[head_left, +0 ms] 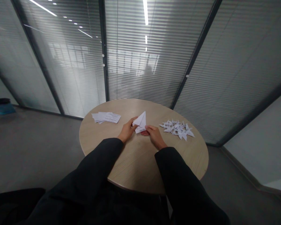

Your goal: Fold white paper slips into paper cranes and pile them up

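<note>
Folded paper (140,122): one white sheet, creased into a narrow pointed shape with its tip up and away from the person, held just above the middle of the table. Fine print and a red mark show near its lower edge (too small to read).

Left hand (127,130): closed on the sheet's left side. Right hand (154,136): closed on its lower right corner, fingers pinching the paper. Black sleeves (96,165) cover both forearms.

Round table (135,162): pale wood grain. Printed slips (106,117) lie in a loose stack left of the hands (their lines are illegible). Paper cranes (177,129) lie heaped to the right, white and overlapping.

Beyond the table stands a glass partition (140,78) with slatted blinds. A blurred figure (148,70) shows behind it. Grey floor (37,147) surrounds the table.
</note>
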Demonstrator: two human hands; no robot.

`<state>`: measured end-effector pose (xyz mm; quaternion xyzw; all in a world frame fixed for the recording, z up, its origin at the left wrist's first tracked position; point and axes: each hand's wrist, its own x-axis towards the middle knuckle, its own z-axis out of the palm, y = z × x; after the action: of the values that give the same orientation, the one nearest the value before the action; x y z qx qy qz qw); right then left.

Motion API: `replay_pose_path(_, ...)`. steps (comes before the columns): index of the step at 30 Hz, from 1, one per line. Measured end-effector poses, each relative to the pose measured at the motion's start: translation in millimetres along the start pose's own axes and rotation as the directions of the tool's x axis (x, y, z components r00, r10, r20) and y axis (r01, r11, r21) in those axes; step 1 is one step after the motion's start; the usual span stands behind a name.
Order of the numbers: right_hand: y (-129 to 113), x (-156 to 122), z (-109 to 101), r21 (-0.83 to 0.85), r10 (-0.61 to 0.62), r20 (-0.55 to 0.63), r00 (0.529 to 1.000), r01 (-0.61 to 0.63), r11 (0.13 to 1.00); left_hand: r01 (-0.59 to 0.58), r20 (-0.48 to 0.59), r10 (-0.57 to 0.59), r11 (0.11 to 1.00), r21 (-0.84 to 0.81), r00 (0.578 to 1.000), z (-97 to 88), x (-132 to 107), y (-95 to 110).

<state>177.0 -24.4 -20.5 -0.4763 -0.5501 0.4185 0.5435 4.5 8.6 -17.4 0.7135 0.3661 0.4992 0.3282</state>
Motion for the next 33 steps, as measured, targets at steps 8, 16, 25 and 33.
replay_pose_path(8, -3.3, -4.7, -0.5, -0.171, -0.091, -0.023, 0.996, 0.086, 0.982, 0.062, -0.044, -0.059, 0.994, 0.088, 0.997, -3.6, -2.0, 10.8)
replay_pose_path(16, -4.8, -7.1, 4.6, -0.305, -0.155, -0.004, 0.988, 0.147, 0.941, 0.017, 0.049, -0.025, 0.986, 0.165, 0.999, -3.0, -3.3, 12.8)
replay_pose_path(25, 13.8, 1.6, -0.5, -0.463, -0.273, 0.001, 0.962, 0.242, 0.853, 0.085, 0.202, -0.091, 0.996, 0.036, 0.975, -0.3, -8.2, 18.8)
replay_pose_path(33, 17.3, 3.6, -3.0, -0.481, -0.313, 0.009, 0.950, 0.279, 0.831, 0.100, 0.244, -0.111, 0.993, 0.054, 0.963, 2.5, -7.9, 14.8)
